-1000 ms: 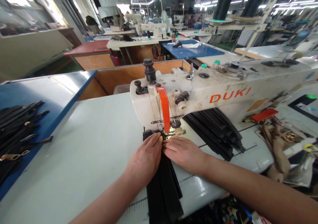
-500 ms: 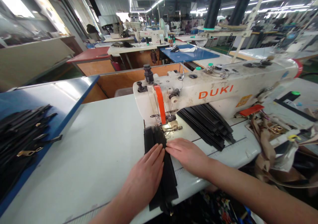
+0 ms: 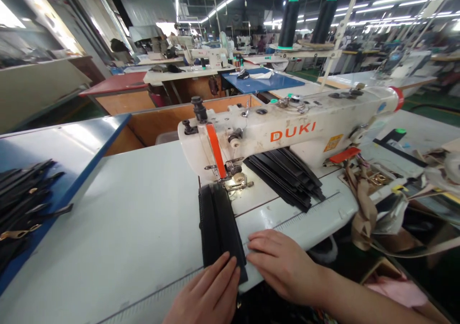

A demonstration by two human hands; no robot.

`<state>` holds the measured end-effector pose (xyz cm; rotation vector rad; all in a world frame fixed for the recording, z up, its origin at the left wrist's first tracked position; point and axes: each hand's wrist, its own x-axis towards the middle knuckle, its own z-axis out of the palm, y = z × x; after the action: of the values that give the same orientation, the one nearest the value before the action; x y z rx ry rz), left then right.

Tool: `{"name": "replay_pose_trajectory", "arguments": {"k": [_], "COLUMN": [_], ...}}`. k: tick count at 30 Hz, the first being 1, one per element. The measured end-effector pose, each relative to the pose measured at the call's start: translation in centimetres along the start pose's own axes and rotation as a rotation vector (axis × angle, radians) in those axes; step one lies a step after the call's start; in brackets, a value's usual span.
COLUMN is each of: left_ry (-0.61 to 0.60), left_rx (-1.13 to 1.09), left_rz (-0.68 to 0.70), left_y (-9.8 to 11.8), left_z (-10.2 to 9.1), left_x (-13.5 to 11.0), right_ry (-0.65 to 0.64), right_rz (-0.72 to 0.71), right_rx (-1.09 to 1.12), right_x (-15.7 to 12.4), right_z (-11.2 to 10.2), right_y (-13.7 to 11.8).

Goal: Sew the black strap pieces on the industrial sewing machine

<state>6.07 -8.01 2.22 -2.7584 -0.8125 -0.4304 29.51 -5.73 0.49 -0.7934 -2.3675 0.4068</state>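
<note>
A long black strip piece with a zipper-like seam [image 3: 223, 223] lies on the pale sewing table, its far end at the needle area of the white sewing machine [image 3: 258, 122]. My left hand [image 3: 212, 290] rests with straight fingers on the near end of this piece. To the right of the piece's edge, my right hand [image 3: 283, 261] is over the table's front edge, fingers loosely bent and apart from the thumb; whether its fingertips touch the piece is unclear. Under the machine arm lies a fanned stack of black strips [image 3: 287, 178].
At left, a blue-edged table [image 3: 82, 137] bears a pile of black zippered pieces [image 3: 28, 194]. Tan strips [image 3: 364, 218] and a small tray of metal parts [image 3: 377, 178] are at right. Thread cones [image 3: 289, 22] stand behind the machine.
Both hands have slid back along the black piece toward the front edge. My right hand has moved off to its right side. The camera view has also shifted.
</note>
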Motion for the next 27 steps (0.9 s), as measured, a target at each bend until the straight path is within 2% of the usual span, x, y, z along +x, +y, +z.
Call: {"name": "replay_pose_trajectory", "arguments": {"k": [7, 11, 14, 17, 21, 24, 27], "left_ry": [0.034, 0.060, 0.100, 0.046, -0.104, -0.129, -0.135], "left_rx": [0.007, -0.057, -0.072, -0.014, 0.060, 0.046, 0.012], "left_rz": [-0.011, -0.007, -0.027, -0.084, -0.263, -0.321, -0.338], "left_y": [-0.1, -0.4, -1.1, -2.7, -5.6, -7.2, -7.7], "left_z": [0.2, -0.2, -0.6, -0.3, 1.2, 2.2, 2.8], "left_x": [0.1, 0.5, 1.0, 2.2, 4.7, 5.9, 6.0], "right_ry": [-0.008, -0.041, -0.074, -0.131, -0.233, -0.235, -0.195], "right_rz": [-0.013, 0.007, 0.010, -0.020, -0.172, -0.345, -0.476], "right_rx": [-0.005, 0.004, -0.010, -0.067, -0.229, -0.303, -0.302], "right_x": [0.3, 0.3, 0.6, 1.5, 3.2, 3.7, 3.8], "right_z": [-0.3, -0.1, 0.0, 0.1, 0.1, -0.1, -0.4], "right_y": [0.0, 0.0, 0.1, 0.5, 0.8, 0.8, 0.8]}}
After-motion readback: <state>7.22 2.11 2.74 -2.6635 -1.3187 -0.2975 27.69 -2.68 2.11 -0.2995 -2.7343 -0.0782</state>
